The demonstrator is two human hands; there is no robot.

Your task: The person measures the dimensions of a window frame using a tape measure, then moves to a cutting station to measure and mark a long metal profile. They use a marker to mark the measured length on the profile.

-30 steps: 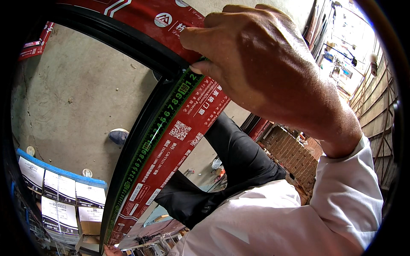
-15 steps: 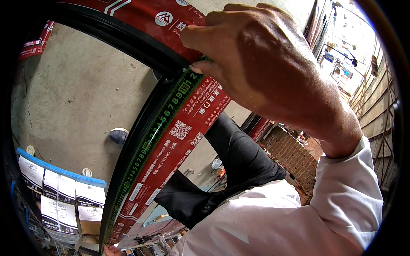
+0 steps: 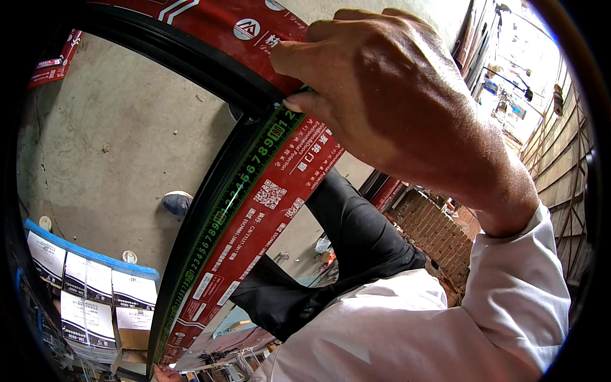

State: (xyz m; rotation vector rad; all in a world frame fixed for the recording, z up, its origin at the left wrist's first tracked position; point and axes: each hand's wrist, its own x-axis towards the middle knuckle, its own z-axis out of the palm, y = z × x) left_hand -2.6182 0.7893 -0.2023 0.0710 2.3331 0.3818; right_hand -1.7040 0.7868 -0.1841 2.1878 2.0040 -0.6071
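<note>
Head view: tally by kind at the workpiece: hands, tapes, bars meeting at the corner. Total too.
Hands: 2 (right hand; left hand, mostly cut off)
Tapes: 1 (green measuring tape)
Bars: 2 (upper bar; lower bar)
Total: 5

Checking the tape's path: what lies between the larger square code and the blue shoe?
In the head view: red film, green tape measure, then the black frame.
</note>
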